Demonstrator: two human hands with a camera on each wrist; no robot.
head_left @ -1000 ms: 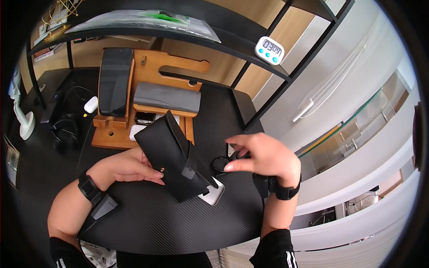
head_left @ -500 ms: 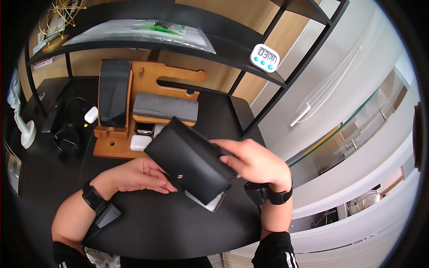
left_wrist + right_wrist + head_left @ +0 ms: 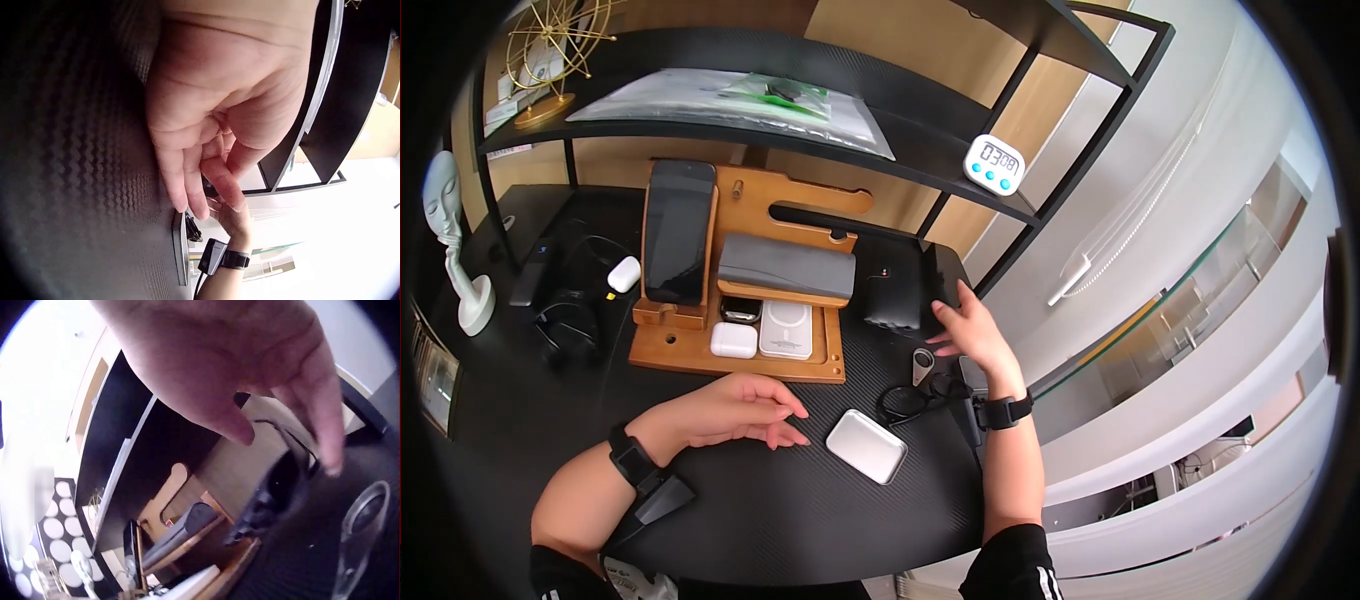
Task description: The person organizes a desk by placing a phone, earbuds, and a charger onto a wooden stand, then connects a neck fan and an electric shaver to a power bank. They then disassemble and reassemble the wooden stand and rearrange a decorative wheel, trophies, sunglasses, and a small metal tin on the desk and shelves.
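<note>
A black leather pouch lies on the desk to the right of the wooden stand. My right hand is just right of it, fingers spread and holding nothing. In the right wrist view the pouch shows blurred beyond the thumb and fingers. My left hand rests low over the desk with loosely bent fingers and nothing in them. Right of its fingertips lies a shallow white tray with a metal rim. Between tray and right hand are a grey key-ring-like piece and a black looped item.
The stand carries a phone, a grey case, a white earbud case and a white charger. A black shelf spans the back, with a timer on it. A white face sculpture stands at left.
The pouch went from my left hand to my right, which carried it away from above the tray and let go of it on the desk beside the stand.
</note>
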